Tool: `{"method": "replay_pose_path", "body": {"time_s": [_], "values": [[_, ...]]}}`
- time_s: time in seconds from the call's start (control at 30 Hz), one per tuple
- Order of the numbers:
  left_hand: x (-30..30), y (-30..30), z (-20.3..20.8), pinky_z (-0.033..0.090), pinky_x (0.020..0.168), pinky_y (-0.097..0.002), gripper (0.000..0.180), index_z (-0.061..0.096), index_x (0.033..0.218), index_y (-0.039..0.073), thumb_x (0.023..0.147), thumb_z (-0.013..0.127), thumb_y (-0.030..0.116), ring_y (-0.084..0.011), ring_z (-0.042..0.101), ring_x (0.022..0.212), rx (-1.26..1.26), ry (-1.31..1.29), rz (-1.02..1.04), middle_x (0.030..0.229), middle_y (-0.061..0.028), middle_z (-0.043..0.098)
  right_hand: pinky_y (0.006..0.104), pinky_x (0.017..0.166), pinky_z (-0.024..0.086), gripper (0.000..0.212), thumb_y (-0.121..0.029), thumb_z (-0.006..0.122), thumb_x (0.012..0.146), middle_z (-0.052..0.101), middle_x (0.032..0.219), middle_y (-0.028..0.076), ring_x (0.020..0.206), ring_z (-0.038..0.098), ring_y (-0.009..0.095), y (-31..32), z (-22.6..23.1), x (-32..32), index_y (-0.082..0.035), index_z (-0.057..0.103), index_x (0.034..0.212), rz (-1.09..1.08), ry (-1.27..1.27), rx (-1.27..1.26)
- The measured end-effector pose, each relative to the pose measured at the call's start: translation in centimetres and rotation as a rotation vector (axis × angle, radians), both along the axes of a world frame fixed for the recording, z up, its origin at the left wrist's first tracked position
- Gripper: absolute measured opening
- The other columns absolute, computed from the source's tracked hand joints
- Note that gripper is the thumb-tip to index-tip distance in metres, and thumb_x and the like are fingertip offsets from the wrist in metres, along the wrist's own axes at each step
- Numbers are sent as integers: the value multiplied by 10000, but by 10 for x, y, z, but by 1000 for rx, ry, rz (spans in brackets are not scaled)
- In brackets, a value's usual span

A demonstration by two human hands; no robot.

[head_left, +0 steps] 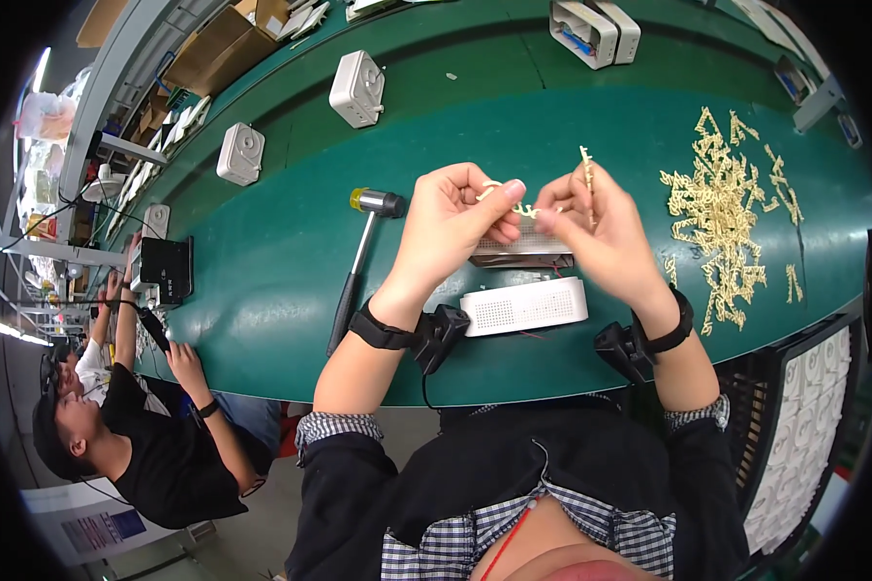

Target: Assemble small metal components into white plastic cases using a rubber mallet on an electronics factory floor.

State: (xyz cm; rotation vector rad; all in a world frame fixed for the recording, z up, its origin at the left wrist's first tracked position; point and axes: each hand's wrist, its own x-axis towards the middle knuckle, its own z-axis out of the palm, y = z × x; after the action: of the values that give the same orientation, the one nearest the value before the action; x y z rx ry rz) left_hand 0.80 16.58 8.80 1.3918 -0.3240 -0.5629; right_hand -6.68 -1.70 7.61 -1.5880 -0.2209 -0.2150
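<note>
My left hand (463, 215) pinches a small cream-coloured toothed plastic piece (525, 209) between thumb and fingers. Opposite it, my right hand (599, 218) is closed, its thumb and forefinger at the right end of that piece. A second cream strip (586, 167) stands up from the right hand's fingers. Below the hands lies a white casing (523, 305) with a dotted grille. Just beyond it is a box-shaped part with a perforated top (521, 242), partly hidden by the hands. A mallet (358, 254) with a yellow-and-black head rests left of my left forearm.
A loose heap of cream zigzag pieces (717, 218) covers the table's right side. White housings (358, 89) stand along the far side. A black box (165, 269) is at the left, near a seated co-worker (155, 436). A rack of white parts (804, 416) stands at lower right.
</note>
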Motion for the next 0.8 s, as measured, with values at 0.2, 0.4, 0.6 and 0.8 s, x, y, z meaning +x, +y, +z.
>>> {"method": "replay_pose_path", "body": {"time_s": [0.2,0.4,0.6,0.8], "values": [[-2,2,0,543,627,-279,201,687,977,43,785,745,65,-154,644,741,208,-913,1,839,-42,663,206,670,510,338,18,617,870,623,914,110,783,620,112,-14,1,4,-102,306,811,112,272,191],[2,14,-17,525,647,-303,200,738,927,73,738,741,8,-207,628,797,346,-1235,-200,861,-48,646,258,768,511,322,12,626,857,637,971,119,876,622,134,-17,-12,-3,-89,328,790,7,252,60],[3,14,-27,526,644,-316,201,736,917,70,727,738,5,-204,620,787,342,-1272,-184,856,-39,643,306,874,481,297,17,629,820,639,1028,118,978,599,154,-26,-25,-5,-75,350,783,-106,116,-200],[1,12,-26,525,642,-313,213,732,910,66,709,731,-8,-208,618,791,368,-1308,-197,863,-40,642,307,866,490,302,21,626,811,632,1039,133,982,594,163,-26,-28,-5,-77,342,787,-58,162,-181]]}}
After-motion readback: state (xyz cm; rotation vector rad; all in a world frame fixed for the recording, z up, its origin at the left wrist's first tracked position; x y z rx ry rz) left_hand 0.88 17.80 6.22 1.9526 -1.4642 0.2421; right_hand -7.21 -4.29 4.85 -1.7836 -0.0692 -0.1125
